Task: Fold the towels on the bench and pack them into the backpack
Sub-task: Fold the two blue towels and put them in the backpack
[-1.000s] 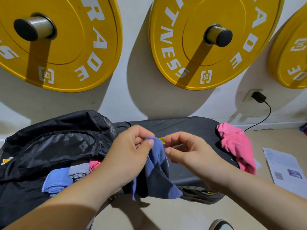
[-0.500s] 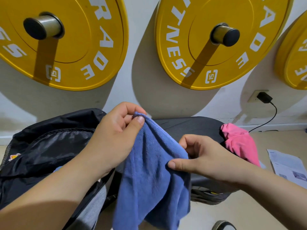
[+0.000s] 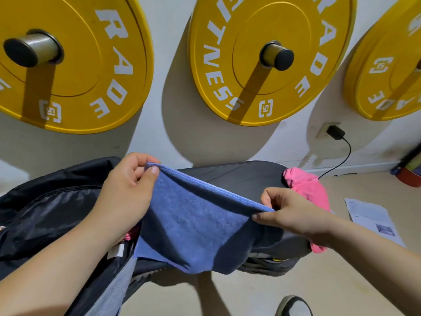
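Three yellow weight plates hang on the wall: the left plate [image 3: 91, 65], the middle plate [image 3: 250, 23] and the right plate [image 3: 387, 76], which is cut by the frame's edge. Two steel pegs show in full, the left peg [image 3: 32, 51] and the middle peg [image 3: 276, 55]. Two hands, the left hand [image 3: 127, 197] and the right hand [image 3: 291, 213], pinch one blue towel [image 3: 200, 224]. One pink towel [image 3: 305, 188] lies on one bench [image 3: 239, 176], beside one black backpack [image 3: 45, 201]. One printed sheet [image 3: 369, 217] and one shoe [image 3: 291, 306] are on the floor. One charger [image 3: 336, 132] sits in one socket [image 3: 323, 131].
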